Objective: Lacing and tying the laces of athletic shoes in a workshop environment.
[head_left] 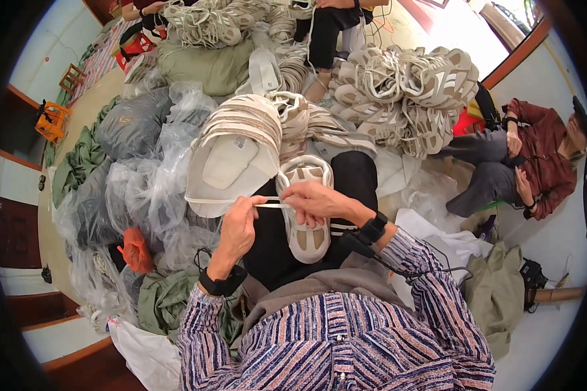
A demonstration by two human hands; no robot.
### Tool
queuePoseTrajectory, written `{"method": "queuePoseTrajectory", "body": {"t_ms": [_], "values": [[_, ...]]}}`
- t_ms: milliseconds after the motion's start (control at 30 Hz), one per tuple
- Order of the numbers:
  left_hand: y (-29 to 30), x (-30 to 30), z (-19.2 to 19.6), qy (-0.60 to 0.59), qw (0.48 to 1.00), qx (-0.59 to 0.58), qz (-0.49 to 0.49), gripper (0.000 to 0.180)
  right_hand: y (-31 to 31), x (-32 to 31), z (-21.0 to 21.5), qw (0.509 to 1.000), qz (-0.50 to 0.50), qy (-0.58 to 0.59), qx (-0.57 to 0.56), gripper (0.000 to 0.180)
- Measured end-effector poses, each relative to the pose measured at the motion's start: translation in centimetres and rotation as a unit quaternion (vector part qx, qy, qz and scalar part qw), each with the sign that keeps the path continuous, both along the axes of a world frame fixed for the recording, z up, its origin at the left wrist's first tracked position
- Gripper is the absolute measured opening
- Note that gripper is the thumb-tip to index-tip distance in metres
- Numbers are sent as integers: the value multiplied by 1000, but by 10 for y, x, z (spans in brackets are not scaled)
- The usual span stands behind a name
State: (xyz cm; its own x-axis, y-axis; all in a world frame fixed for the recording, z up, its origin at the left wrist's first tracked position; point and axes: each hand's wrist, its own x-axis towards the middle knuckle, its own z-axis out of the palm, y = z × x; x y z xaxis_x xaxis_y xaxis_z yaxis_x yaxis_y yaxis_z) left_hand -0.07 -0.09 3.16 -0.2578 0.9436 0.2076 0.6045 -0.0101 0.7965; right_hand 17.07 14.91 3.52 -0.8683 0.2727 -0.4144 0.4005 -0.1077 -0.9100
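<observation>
On my lap lies a beige and white shoe upper, its opening pointing away from me. My left hand pinches a white shoelace just left of the upper. Over the upper's middle, my right hand has its fingers closed on the same lace. Between the two hands the lace is stretched nearly level. Beyond my left hand a stack of nested shoe uppers leans with its pale inner side facing me. More shoe uppers lie just past my knees.
Large heaps of laced shoe uppers stand ahead on the right. Clear plastic bags with dark contents crowd the left, beside a red bag. A person sits at the right; others sit at the far side. A cable hangs from my right wrist.
</observation>
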Motion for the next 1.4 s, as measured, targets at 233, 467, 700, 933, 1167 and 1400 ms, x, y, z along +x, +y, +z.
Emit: {"method": "queuePoseTrajectory", "body": {"t_ms": [233,467,700,933,1167,1400], "values": [[-18,-14,16,-128,987,-85,-54,19,-17,-23,6,994,100,-17,-41,26],[-52,-56,6,-203,953,-191,-120,18,-17,-26,24,993,118,19,-10,23],[-92,-82,31,-312,876,-351,-113,24,7,-20,23,995,80,46,-32,21],[-36,-45,38,7,984,-109,-139,29,-10,-31,32,979,196,51,20,29],[1,-29,28,-281,869,-326,-245,29,-21,-26,38,980,194,46,-22,26],[-58,-76,30,-282,900,-296,-152,23,0,-12,39,993,108,43,-23,25]]}}
